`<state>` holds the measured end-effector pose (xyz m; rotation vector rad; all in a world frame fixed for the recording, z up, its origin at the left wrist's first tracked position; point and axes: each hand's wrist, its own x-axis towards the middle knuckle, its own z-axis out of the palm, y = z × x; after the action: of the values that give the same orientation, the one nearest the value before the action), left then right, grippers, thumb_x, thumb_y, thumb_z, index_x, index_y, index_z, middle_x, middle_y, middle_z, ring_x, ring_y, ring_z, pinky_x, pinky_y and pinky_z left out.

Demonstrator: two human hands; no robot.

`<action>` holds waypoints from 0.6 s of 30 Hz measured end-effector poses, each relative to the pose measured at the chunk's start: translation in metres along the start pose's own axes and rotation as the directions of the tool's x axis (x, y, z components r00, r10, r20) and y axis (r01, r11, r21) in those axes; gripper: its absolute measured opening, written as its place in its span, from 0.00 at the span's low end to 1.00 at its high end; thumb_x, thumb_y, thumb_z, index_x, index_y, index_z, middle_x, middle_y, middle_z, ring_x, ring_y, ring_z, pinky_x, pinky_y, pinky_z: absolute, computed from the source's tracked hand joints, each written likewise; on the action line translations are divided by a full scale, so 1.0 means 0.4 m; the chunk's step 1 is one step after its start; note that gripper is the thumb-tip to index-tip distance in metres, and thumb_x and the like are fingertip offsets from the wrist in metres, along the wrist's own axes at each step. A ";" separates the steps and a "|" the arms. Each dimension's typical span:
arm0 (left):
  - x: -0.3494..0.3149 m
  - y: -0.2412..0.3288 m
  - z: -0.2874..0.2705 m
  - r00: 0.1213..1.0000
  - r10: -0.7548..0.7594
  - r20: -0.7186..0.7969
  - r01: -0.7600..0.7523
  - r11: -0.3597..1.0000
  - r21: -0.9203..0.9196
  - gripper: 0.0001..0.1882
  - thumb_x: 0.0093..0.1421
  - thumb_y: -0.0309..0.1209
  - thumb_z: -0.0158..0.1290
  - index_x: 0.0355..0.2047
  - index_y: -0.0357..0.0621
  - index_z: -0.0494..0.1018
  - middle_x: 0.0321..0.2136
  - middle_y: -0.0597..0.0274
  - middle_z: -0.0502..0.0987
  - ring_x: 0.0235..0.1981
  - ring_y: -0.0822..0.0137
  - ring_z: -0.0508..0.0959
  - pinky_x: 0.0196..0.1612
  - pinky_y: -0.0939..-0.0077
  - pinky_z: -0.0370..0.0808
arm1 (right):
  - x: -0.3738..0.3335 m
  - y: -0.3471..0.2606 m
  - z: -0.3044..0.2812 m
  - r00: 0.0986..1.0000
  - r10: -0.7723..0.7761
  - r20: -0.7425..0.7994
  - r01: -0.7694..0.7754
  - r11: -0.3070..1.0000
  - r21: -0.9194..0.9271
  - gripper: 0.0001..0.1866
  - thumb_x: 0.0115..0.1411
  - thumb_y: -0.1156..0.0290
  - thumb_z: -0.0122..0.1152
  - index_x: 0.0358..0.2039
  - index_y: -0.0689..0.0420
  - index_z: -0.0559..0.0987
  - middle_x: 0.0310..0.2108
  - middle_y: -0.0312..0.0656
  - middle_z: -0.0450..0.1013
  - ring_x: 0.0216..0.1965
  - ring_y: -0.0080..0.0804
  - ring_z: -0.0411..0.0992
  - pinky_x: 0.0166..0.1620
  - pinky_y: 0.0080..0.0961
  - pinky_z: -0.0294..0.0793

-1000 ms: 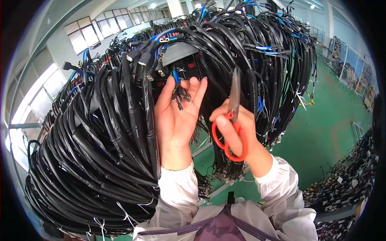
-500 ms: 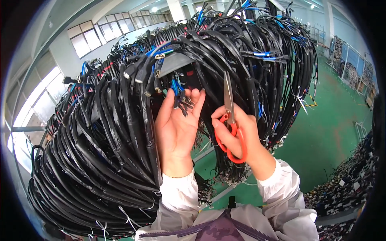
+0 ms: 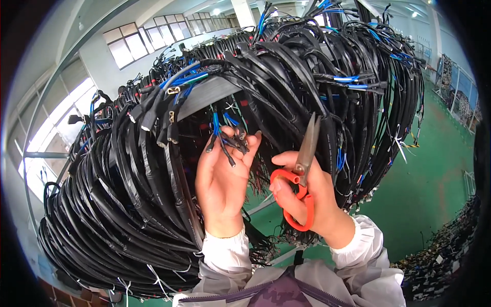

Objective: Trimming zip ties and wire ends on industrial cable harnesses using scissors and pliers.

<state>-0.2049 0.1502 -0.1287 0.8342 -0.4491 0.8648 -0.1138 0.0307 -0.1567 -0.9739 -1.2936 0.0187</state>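
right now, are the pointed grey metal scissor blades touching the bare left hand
Apart: the head view shows black cables through a clear gap between the scissor blades and the left hand.

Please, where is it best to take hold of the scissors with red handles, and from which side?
Probably by the red handle loops, coming from the near side: the metal blades point up the picture, toward the far side, while the loops sit at the near end, in the right hand.
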 end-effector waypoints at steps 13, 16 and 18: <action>-0.011 0.021 0.035 0.975 -0.173 -0.137 0.162 0.983 -0.089 0.09 0.61 0.36 0.47 0.33 0.43 0.71 0.39 0.61 0.74 0.50 0.59 0.69 0.57 0.46 0.59 | 0.024 -0.023 0.054 0.936 -0.331 -0.117 0.237 0.842 -0.484 0.19 0.47 0.69 0.64 0.41 0.58 0.75 0.26 0.40 0.67 0.19 0.33 0.69 0.21 0.25 0.70; -0.005 0.020 0.037 0.975 -0.198 -0.098 0.182 0.972 -0.149 0.10 0.62 0.35 0.46 0.34 0.42 0.71 0.39 0.61 0.74 0.50 0.60 0.69 0.58 0.49 0.61 | 0.040 -0.001 0.072 0.916 -0.380 -0.131 0.215 0.737 -0.641 0.20 0.45 0.67 0.63 0.41 0.56 0.75 0.24 0.38 0.66 0.18 0.32 0.69 0.19 0.23 0.69; -0.006 0.021 0.039 0.976 -0.205 -0.070 0.183 0.954 -0.236 0.11 0.62 0.35 0.46 0.37 0.40 0.70 0.39 0.58 0.73 0.48 0.59 0.70 0.57 0.55 0.62 | 0.043 0.006 0.081 0.897 -0.421 -0.134 0.212 0.676 -0.706 0.20 0.45 0.67 0.63 0.41 0.55 0.75 0.23 0.38 0.65 0.17 0.31 0.69 0.19 0.23 0.68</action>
<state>-0.2133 0.1397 -0.1171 0.6116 -0.3689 0.6529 -0.1329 0.0603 -0.1463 -1.2860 -1.1896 -0.9125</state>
